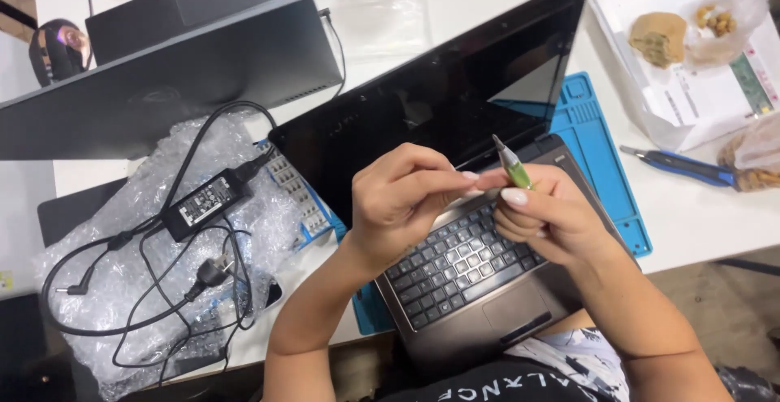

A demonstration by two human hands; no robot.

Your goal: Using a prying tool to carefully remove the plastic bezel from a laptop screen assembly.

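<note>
- The right hand (552, 215) is gripping a small green screwdriver (512, 163), fingers curled around the handle, the metal tip pointing up and away over the laptop (455, 126).
- The left hand (402, 199) is closing its fingertips at the lower end of the screwdriver, pinching there beside the right thumb; whether it is holding anything small I cannot tell.
- Both hands are hovering above the laptop's keyboard (459, 260), the lid standing open with a dark screen.
- The laptop is sitting on a blue mat (601, 150) on the white counter (699, 215).
- A black power adapter (203, 201) with its cables is lying on bubble wrap (106, 280) to the left.
- A blue-handled tool (682, 166) is resting on the counter to the right, near bags of snacks (715, 20).
</note>
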